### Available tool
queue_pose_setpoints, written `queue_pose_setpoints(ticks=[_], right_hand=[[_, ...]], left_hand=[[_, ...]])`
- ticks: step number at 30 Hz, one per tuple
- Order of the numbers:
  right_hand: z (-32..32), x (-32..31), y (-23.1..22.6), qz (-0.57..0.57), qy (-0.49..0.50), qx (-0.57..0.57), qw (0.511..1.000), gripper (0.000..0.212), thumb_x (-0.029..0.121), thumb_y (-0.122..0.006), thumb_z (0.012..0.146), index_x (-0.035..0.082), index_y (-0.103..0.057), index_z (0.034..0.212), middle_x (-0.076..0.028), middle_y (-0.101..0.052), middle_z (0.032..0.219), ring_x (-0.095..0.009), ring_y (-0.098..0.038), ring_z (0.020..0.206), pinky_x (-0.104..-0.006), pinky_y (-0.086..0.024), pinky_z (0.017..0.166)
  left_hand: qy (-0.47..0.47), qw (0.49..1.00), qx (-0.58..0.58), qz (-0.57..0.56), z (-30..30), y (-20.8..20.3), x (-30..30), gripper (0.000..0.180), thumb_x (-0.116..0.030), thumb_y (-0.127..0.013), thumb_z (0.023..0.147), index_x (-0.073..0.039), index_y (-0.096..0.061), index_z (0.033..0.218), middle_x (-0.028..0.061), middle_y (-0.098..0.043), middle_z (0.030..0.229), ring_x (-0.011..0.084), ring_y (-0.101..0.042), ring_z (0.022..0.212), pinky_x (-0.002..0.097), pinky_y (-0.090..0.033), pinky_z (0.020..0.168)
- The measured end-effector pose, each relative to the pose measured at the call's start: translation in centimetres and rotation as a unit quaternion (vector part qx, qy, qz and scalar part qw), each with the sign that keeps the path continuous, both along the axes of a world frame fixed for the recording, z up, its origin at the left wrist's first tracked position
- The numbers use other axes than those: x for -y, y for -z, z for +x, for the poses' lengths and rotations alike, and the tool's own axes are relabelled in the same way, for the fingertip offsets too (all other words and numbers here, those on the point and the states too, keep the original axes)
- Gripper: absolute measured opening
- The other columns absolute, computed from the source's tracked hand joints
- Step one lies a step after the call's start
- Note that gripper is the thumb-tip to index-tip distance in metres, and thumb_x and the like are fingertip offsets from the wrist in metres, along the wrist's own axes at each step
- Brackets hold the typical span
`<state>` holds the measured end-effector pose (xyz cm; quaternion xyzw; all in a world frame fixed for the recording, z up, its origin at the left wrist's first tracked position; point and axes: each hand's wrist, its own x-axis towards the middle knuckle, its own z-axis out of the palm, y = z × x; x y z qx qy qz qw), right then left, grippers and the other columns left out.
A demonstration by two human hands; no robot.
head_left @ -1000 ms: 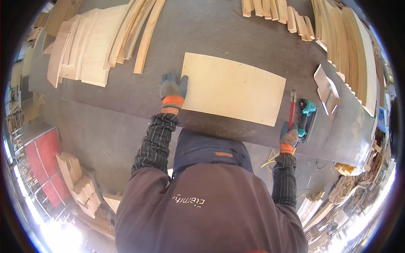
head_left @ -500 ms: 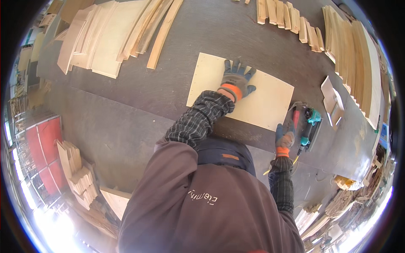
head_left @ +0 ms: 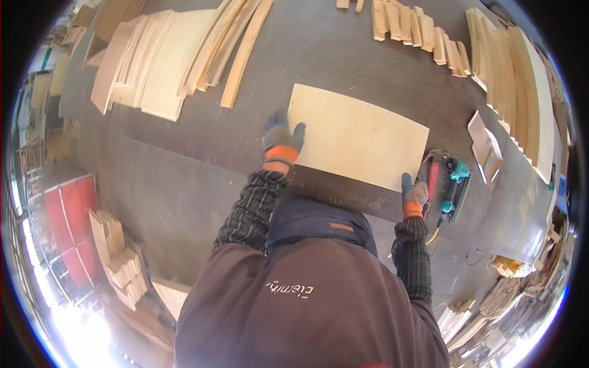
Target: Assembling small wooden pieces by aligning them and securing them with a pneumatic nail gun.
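A pale rectangular plywood panel (head_left: 359, 138) lies flat on the dark worktop, with small dots along its edges. At the panel's left edge is my left hand (head_left: 283, 140), in a grey-blue work glove with an orange cuff. Its fingers are apart and the thumb reaches the edge. My right hand (head_left: 415, 195), gloved alike, is at the panel's near right corner. Thumb and fingers are spread there, and I see nothing held in it. Just right of that hand lies a teal and black nail gun (head_left: 455, 184), beside a red-handled tool (head_left: 432, 179).
Plywood sheets (head_left: 150, 61) and long wooden strips (head_left: 239, 61) lie at the far left. Short wood blocks (head_left: 420, 30) line the far side. Longer boards (head_left: 512, 86) are stacked at right, near a small wooden piece (head_left: 485, 147). A yellow hose (head_left: 434, 235) trails from the nail gun.
My left hand has moved from the middle of the panel leftward and nearer, to its left edge. My right hand stays by the near right corner, and the panel has hardly shifted.
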<state>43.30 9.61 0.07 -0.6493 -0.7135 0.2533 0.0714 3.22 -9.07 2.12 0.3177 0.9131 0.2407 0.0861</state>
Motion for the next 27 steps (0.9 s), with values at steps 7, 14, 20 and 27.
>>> queue_pose_setpoints(ticks=[7,14,20,27], right_hand=[[-0.2,-0.4,-6.4,-0.324,0.079,-0.172,0.927,0.067,0.057,-0.079,0.091,-0.008,-0.076,0.109,-0.012,-0.078,0.091,-0.019,-0.072,0.079,-0.0342,-0.056,0.073],[2.9,3.9,-14.0,-0.245,0.109,-0.491,0.829,0.052,0.035,-0.071,0.103,-0.006,-0.066,0.134,-0.013,-0.076,0.117,-0.016,-0.073,0.099,-0.0334,-0.059,0.086],[7.1,1.2,-24.6,-0.049,0.171,-0.612,0.771,0.041,0.026,-0.066,0.107,-0.004,-0.065,0.134,-0.011,-0.075,0.120,-0.019,-0.073,0.100,-0.0323,-0.059,0.085],[10.7,-9.4,-32.1,0.202,0.215,-0.550,0.781,0.039,0.029,-0.064,0.107,-0.003,-0.068,0.128,-0.009,-0.077,0.110,-0.019,-0.074,0.094,-0.0345,-0.059,0.080]], left_hand=[[-0.017,0.992,0.123,-0.003,-5.1,3.1,2.1,0.056,-0.042,-0.076,0.091,0.008,-0.070,0.117,0.0328,-0.074,0.107,0.0480,-0.072,0.100,0.0530,-0.055,0.087],[0.004,0.951,0.297,0.085,-2.3,-0.6,-1.1,0.045,-0.028,-0.075,0.098,0.009,-0.070,0.122,0.0176,-0.075,0.108,0.0246,-0.070,0.097,0.0391,-0.055,0.088],[-0.006,0.863,0.373,0.341,0.2,-11.6,-7.4,0.048,-0.023,-0.069,0.103,0.005,-0.061,0.141,0.0109,-0.068,0.132,0.0224,-0.063,0.123,0.0355,-0.049,0.107],[0.001,0.854,0.333,0.399,0.7,-10.5,-6.0,0.035,-0.018,-0.069,0.102,0.002,-0.067,0.131,0.0049,-0.069,0.112,0.0153,-0.063,0.100,0.0303,-0.051,0.090]])
